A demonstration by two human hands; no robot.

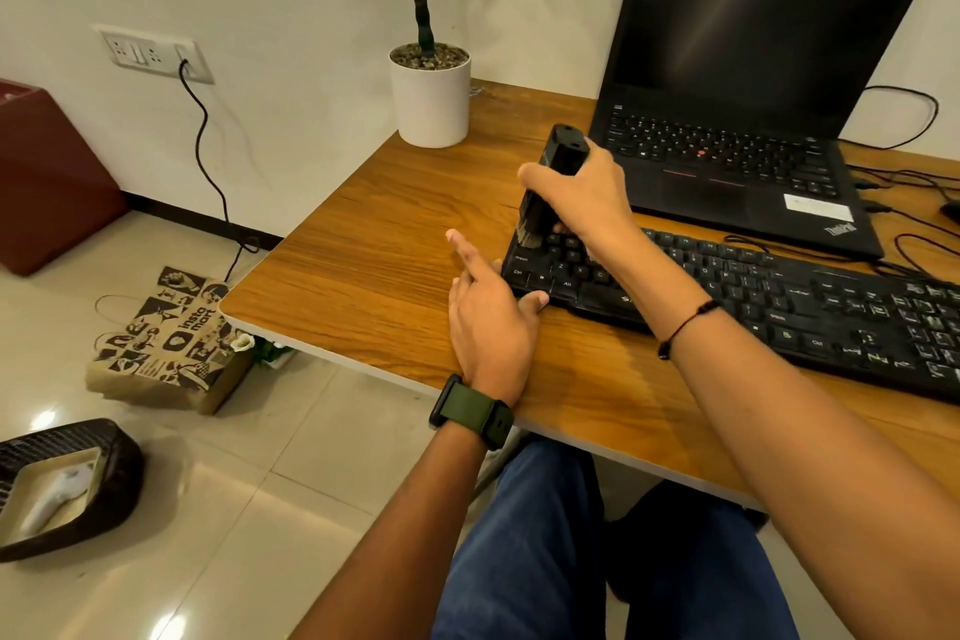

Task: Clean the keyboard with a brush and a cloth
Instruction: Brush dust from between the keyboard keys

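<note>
Fingers (pixel 558 182) of right hand (pixel 587 198) grip brush (pixel 556 172), hiding keyboard (pixel 753 286) keys; left hand (pixel 488 317) fingers straight.

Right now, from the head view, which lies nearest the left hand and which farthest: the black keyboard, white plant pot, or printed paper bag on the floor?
1. Black keyboard, touching the thumb's right.
2. White plant pot, at the desk's back.
3. Printed paper bag, floor, far left.

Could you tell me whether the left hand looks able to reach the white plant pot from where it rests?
Probably yes: the left hand lies open beside the keyboard, and only bare desk separates it from the plant pot.
</note>
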